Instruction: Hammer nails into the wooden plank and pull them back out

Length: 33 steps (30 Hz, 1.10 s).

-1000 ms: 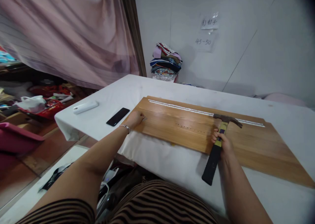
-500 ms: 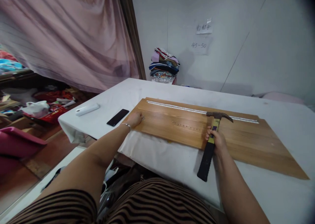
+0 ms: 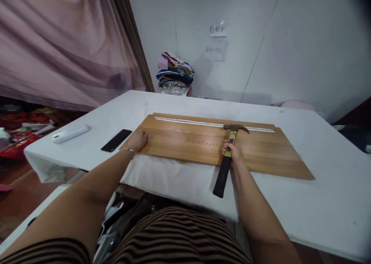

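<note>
My right hand is wrapped round the yellow and black handle of a claw hammer. The hammer's rusty head is up over the wooden board, and the black grip end points toward me. At the board's left end my left hand rests with its fingers curled together. Right by those fingertips lie small shiny metal pieces, which look like nails. Whether the fingers pinch one is too small to tell. A row of several small dark dots runs along the middle of the board.
Two white strips lie along the board's far edge. Left of the board are a black phone and a white cylindrical object on the white-covered table. Folded clothes are stacked by the wall; a pink curtain hangs at left.
The camera view has turned to the right, so everything sits further left in the picture. Both hands keep nearly the same places over the board, the right still gripping the hammer.
</note>
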Motion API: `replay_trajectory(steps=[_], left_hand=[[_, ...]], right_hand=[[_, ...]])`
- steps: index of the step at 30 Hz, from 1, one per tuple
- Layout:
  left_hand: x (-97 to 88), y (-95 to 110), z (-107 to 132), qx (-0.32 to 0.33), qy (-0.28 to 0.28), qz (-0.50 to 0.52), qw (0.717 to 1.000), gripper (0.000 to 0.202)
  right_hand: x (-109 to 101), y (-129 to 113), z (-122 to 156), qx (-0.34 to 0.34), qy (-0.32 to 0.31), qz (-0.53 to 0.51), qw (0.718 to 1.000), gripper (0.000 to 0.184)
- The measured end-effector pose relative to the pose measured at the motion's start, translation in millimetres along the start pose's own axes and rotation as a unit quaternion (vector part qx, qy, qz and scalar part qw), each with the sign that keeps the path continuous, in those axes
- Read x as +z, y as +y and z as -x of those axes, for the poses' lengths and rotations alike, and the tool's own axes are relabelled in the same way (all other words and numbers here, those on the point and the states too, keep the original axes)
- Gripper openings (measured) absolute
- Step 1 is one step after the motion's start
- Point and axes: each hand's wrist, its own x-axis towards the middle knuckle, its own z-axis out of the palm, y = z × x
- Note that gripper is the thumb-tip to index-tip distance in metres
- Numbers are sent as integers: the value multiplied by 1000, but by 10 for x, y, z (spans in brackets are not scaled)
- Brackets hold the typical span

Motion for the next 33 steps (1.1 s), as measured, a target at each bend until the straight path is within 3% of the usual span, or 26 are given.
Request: replay_trajectory(steps=[8, 15, 22, 33], left_hand=[[39, -40, -16, -35, 14, 4, 999, 35], [-12, -25, 15, -20, -1, 0, 1000, 29], [-58, -32, 84, -15, 0, 62, 998, 16], [32, -69, 58, -105, 36, 159, 981, 18]], right_hand=[[10, -7, -7, 6, -4, -8, 1000, 38], [2, -9, 2, 12, -3, -7, 1000, 40], [-59, 33, -36, 17, -4, -5, 1000, 39], [-47, 21, -31, 15, -20, -6, 1000, 39]])
